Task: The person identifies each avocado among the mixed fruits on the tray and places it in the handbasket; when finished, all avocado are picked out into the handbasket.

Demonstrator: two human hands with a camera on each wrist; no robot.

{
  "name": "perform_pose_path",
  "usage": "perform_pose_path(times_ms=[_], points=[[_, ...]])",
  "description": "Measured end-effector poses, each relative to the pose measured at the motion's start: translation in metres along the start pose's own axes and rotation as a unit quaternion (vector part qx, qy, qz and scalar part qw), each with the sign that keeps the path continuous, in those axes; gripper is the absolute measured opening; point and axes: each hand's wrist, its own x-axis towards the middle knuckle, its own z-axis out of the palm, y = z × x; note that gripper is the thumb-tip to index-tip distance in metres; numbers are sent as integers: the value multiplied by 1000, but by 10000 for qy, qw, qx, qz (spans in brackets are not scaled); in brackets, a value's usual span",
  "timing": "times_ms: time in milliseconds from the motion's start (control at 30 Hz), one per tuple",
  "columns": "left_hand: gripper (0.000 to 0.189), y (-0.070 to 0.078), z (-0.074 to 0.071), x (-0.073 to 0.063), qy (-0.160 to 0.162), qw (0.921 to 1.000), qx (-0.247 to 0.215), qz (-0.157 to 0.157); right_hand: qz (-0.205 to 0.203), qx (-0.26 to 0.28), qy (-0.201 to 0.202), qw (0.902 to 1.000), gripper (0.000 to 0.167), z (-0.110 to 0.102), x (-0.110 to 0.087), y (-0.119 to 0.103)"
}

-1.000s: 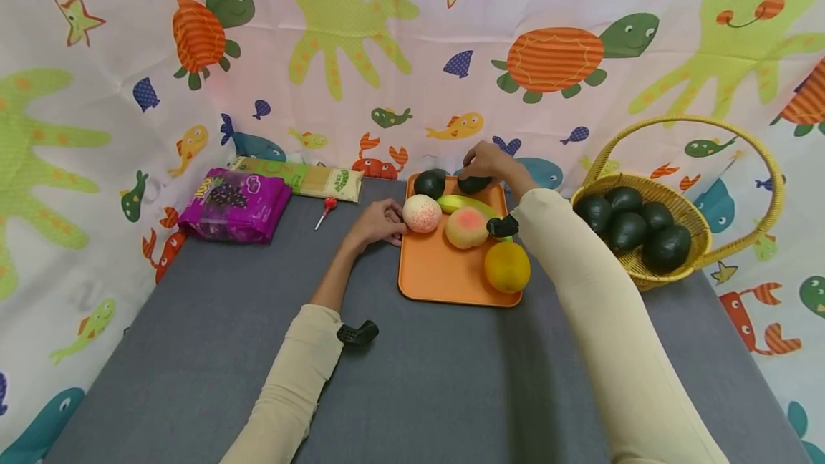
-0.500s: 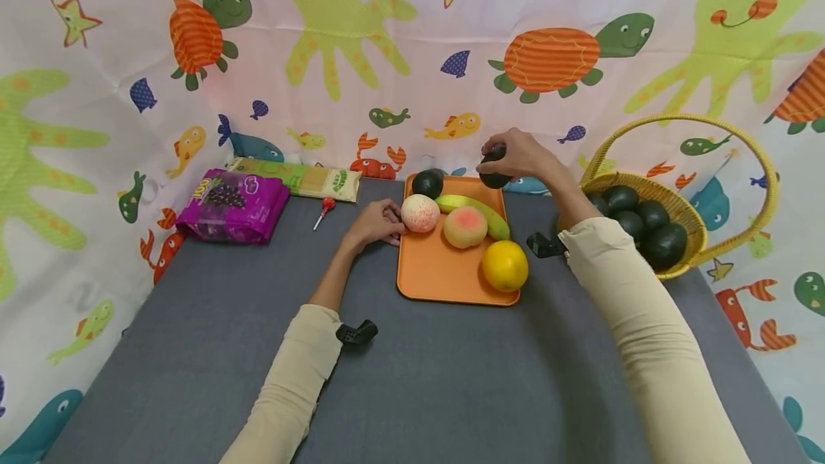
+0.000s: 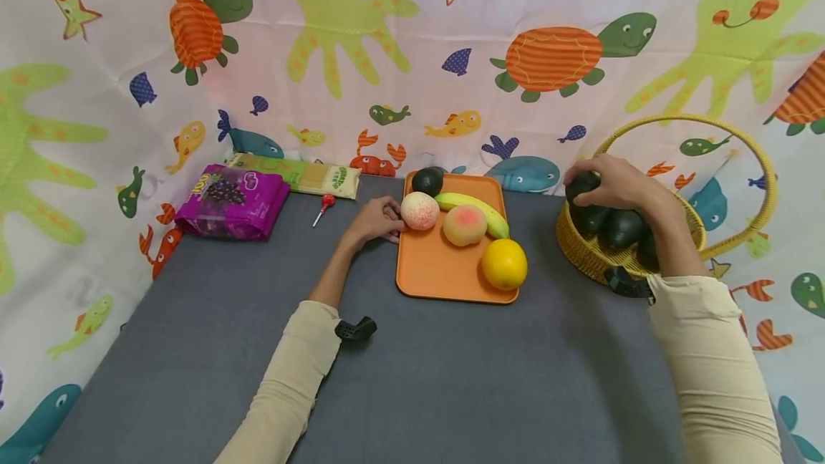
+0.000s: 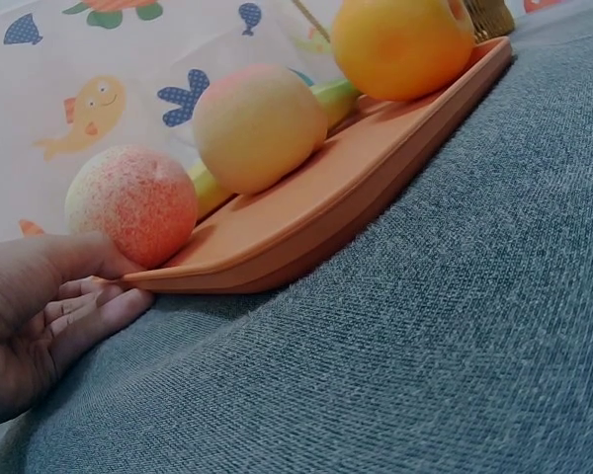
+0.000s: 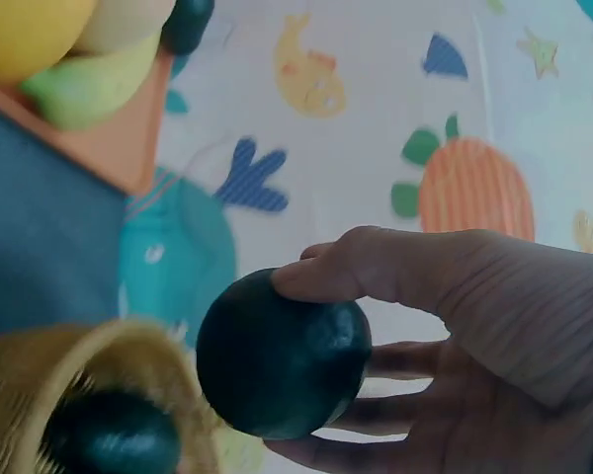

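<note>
My left hand (image 3: 377, 220) pinches the left rim of an orange tray (image 3: 445, 274), thumb above and fingers below in the left wrist view. Beside the thumb sits a speckled pale peach (image 4: 133, 207). Also on the tray are a second peach (image 3: 465, 225), a banana (image 3: 490, 219), an orange (image 3: 505, 264) and a dark avocado (image 3: 428, 182). At the right, my right hand (image 3: 615, 181) grips another dark avocado (image 5: 282, 355) over the left side of a yellow wicker basket (image 3: 580, 245). Several avocados lie inside it, partly hidden by my hand and forearm.
A purple grape-print package (image 3: 235, 203) lies at the back left, with a long green-and-beige packet (image 3: 309, 176) behind it. Near them is a red lollipop (image 3: 327, 200). The basket's tall handle (image 3: 763, 163) arches on the right, and a printed cloth (image 3: 387, 34) hangs behind.
My right hand has lifted the avocado from the tray's back right corner and carried it right to the basket. My left hand has stayed at the tray's rim.
</note>
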Motion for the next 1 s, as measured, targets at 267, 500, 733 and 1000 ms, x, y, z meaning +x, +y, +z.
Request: perform_pose_path(times_ms=[267, 500, 733, 1000], points=[[38, 0, -6, -1, 79, 10000, 16, 41, 396, 57, -298, 9988, 58, 24, -18, 37], [39, -2, -2, 1, 148, 9990, 395, 120, 417, 327, -497, 9974, 53, 46, -22, 51], [37, -1, 0, 1, 177, 9991, 368, 126, 366, 578, -621, 9957, 47, 45, -28, 51], [38, 0, 0, 0, 107, 9996, 271, 65, 358, 533, -562, 9964, 46, 41, -28, 47]])
